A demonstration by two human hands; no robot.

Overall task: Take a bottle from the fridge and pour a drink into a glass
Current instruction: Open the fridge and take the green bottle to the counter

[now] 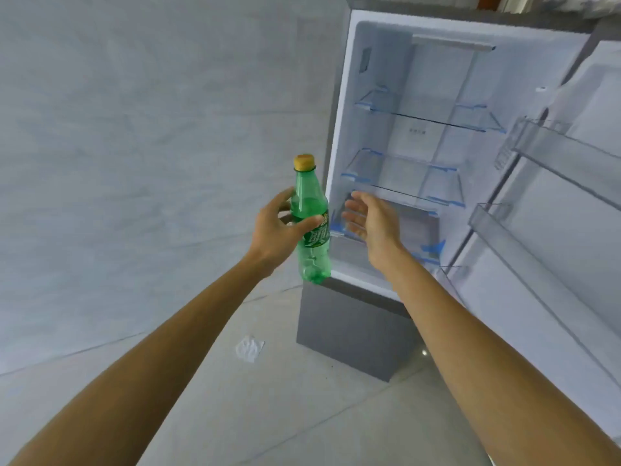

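Observation:
A green plastic bottle (311, 223) with a yellow cap and a green label stands upright in the air, just left of the fridge's front edge. My left hand (277, 227) grips it around the middle, thumb across the label. My right hand (368, 218) hovers beside the bottle, fingers straight and spread, holding nothing, in front of the open fridge (339, 129). The fridge's glass shelves show nothing on them. No glass is in view.
The fridge door (551, 230) swings open to the right, with clear door racks. Its grey lower section (356, 334) stands on a pale tiled floor. A crumpled white scrap (249, 348) lies on the floor. A light wall fills the left.

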